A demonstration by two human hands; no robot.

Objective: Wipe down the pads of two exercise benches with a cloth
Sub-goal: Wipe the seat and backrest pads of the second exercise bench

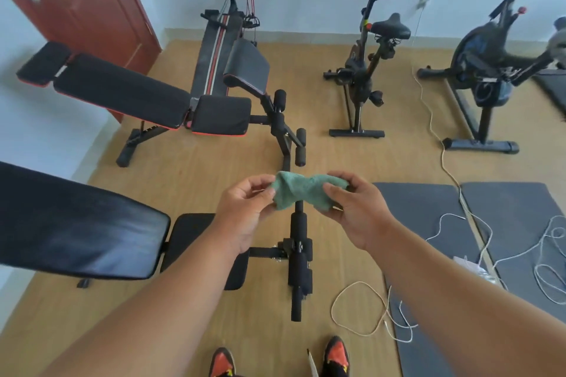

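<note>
A green cloth (301,191) is stretched between both hands at chest height over the floor. My left hand (245,211) pinches its left end and my right hand (356,208) pinches its right end. The near bench has a shiny black back pad (76,232) at the lower left and a small seat pad (190,236) partly hidden by my left forearm. The far bench, black with red trim, shows a long back pad (122,90), a headrest pad (44,63) and a seat pad (222,115).
Black foam leg rollers (298,254) of the near bench stand just below the cloth. A sit-up bench (220,49) and two exercise bikes (367,70) line the far wall. Grey mats (428,214) and loose white cords (367,309) lie on the floor at right. A red door (76,0) is far left.
</note>
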